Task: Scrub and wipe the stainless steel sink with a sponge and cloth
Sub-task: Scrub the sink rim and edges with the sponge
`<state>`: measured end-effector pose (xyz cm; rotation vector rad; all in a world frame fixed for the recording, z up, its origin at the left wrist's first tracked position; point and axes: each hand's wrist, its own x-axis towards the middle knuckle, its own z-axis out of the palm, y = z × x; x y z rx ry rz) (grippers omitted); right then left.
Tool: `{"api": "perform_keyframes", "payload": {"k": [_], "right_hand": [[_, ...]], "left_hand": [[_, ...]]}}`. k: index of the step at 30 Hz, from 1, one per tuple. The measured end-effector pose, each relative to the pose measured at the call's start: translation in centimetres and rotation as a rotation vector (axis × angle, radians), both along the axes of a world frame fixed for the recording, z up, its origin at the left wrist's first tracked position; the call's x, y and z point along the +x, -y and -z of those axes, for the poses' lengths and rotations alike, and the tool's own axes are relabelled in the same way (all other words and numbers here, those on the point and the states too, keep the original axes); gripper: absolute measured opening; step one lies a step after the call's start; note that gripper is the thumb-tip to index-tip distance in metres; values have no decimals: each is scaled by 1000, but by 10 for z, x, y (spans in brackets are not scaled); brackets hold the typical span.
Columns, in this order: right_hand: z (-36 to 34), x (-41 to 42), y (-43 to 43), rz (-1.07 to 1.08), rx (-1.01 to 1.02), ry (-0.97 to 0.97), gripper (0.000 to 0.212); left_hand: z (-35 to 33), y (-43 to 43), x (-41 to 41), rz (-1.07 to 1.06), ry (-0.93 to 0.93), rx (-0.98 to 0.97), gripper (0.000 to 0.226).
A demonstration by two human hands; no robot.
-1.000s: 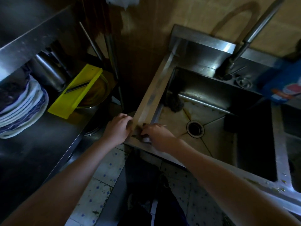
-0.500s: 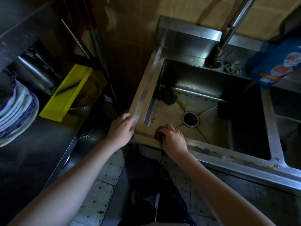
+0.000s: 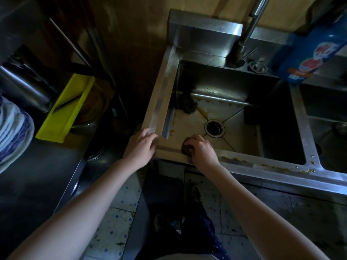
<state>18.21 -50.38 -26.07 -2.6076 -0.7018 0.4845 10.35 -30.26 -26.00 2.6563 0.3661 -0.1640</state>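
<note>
Right hand [image 3: 201, 151] is clamped on a dark sponge [image 3: 186, 148], with the fingers curled over it. The sponge is pressed onto the front rim of the sink [image 3: 262, 167], near the front-left corner. Left hand [image 3: 140, 147] is closed on that corner, fingers bent over the rim (bracing, by the look of it). Nothing else is held.

Outward: the short rim stretch between the two hands looks free of specks. To the right of the sponge the front rim is spotted with orange-brown residue [image 3: 234, 158], as far as the divider to the second basin [image 3: 330, 128]. More residue is seen on the basin floor along the left wall and back edge, plus a streak toward the drain [image 3: 214, 128]. A dark wad [image 3: 185, 104] is lying in the basin's back-left corner (cloth or scourer, cannot tell).

Progress is judged early. Scrubbing is in hand at one corner only. Most of the rim, the floor and the walls are left to scrub, and the wipe-down is not yet begun. No water is seen running from the faucet [image 3: 247, 32].
</note>
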Motion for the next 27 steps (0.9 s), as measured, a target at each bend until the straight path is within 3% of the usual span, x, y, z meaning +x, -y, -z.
{"api": "perform_keyframes", "payload": {"k": [5,11,16,27], "right_hand": [[1,-8,-55,-116,31,-23,36],[2,-35,-79,57,101,69,30],[5,-38,-45,90,163,153,18],[8,-16,62,370,139,88,26]], "left_hand": [[-4,-8,-3,-16,-14,7,39],[-8,-16,-9,-52,14,9,43],[-7,-9,-9,-86,11,-20,36],[-8,19,-3,-89,19,-30,30]]}}
